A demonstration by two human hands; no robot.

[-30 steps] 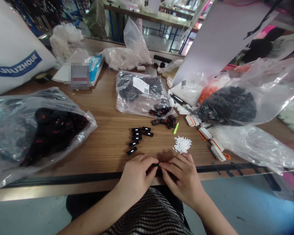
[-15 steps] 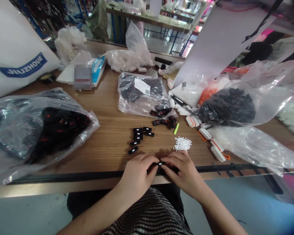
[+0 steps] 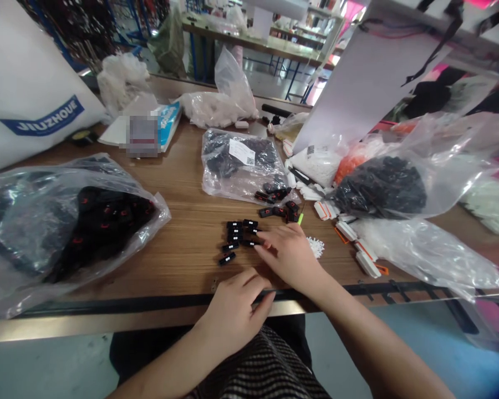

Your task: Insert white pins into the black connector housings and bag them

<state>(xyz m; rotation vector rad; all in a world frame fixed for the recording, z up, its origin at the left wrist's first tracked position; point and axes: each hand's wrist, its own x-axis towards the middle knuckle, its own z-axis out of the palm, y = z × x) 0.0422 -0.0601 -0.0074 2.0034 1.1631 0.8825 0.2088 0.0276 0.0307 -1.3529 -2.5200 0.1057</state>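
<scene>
My right hand (image 3: 291, 255) reaches over the table to a small black plastic part (image 3: 248, 243) with two white dots. Its thumb and forefinger are at the right end of that part, which lies low among several matching black parts (image 3: 227, 259). Near the table's front edge is my left hand (image 3: 241, 305), its fingers loosely curled, thumb and forefinger apart, with nothing seen in them. A pile of tiny white pieces (image 3: 316, 247) is partly hidden behind my right hand. The green-handled tool (image 3: 301, 219) lies just beyond that hand.
Loose black parts (image 3: 274, 211) lie before a clear bag (image 3: 241, 166) of black pieces. A large bag (image 3: 108, 221) of black parts fills the left side. White-and-orange parts (image 3: 368, 264) and full plastic bags (image 3: 382, 185) crowd the right. A white sack (image 3: 33, 72) stands back left.
Both hands held the black part together at the table edge. My right hand has carried it forward and left to the group, while my left hand has let go and stayed near the edge.
</scene>
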